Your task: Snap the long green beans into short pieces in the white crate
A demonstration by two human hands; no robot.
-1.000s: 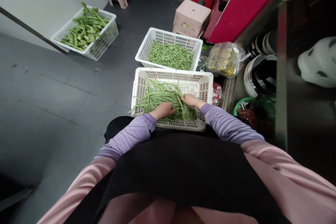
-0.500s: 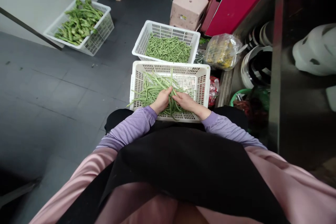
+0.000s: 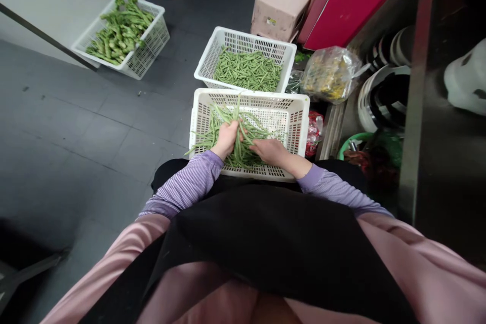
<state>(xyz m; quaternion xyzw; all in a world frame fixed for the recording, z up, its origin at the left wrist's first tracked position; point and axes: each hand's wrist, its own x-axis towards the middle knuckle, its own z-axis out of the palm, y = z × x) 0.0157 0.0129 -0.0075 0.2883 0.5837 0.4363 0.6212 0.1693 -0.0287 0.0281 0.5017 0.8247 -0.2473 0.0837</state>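
A white plastic basket (image 3: 299,136) rests before my lap and holds long green beans (image 3: 208,136), heaped mostly on its left side. My left hand (image 3: 228,135) is closed around a small bunch of these beans, which stands up out of the fist and hangs below it. To the right of that bunch, my right hand (image 3: 270,151) has its fingers pressed together on beans, its fingertips partly hidden among them. A second white basket (image 3: 286,66), just beyond the first, contains short cut pieces of green bean (image 3: 248,72).
A third white basket (image 3: 152,45) with green stalks stands at the far left by the wall. Beyond the baskets is a pink stool (image 3: 279,10). On the right are a plastic bag of yellowish stuff (image 3: 330,73), a green basin (image 3: 347,142) and a metal rail (image 3: 413,111).
My hands were close together at the bunch. Now they are apart: the left has shifted left with the beans, the right has drawn away to the right. The view has shifted slightly.
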